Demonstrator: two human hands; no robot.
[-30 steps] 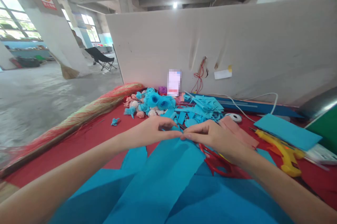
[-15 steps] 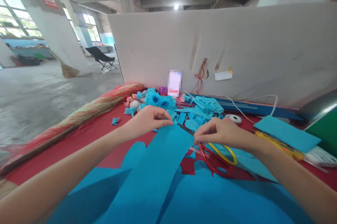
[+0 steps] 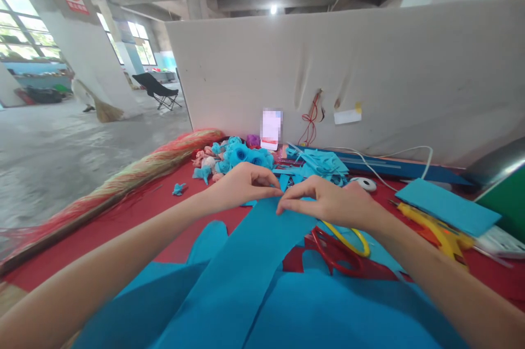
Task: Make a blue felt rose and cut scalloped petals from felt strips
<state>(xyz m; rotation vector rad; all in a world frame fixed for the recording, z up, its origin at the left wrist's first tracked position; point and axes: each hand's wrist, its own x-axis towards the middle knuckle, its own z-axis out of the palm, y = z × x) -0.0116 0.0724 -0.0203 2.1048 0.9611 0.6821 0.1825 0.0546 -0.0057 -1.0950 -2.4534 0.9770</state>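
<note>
A long blue paper strip (image 3: pixel 246 253) runs from the bottom of the view up to my hands. My left hand (image 3: pixel 252 184) pinches its top edge. Close beside it, my right hand (image 3: pixel 314 198) has thumb and forefinger closed on the same edge, fingertips nearly touching the left ones. Scissors with red and yellow handles (image 3: pixel 356 240) lie beneath my right hand, their blades hidden. Larger blue sheets (image 3: pixel 348 305) spread over the near side of the red table (image 3: pixel 176 242).
Blue paper flowers (image 3: pixel 241 155) and blue scraps (image 3: pixel 324 163) lie at the back. A yellow tool (image 3: pixel 437 228) and a folded blue piece (image 3: pixel 449 207) are at the right. Along the left edge lies a fringed bundle (image 3: pixel 135 179). A white panel (image 3: pixel 246 70) stands behind.
My right hand has moved left and up, close to my left hand, and now pinches the strip's top edge. My left hand has shifted slightly right, and the strip's top with it.
</note>
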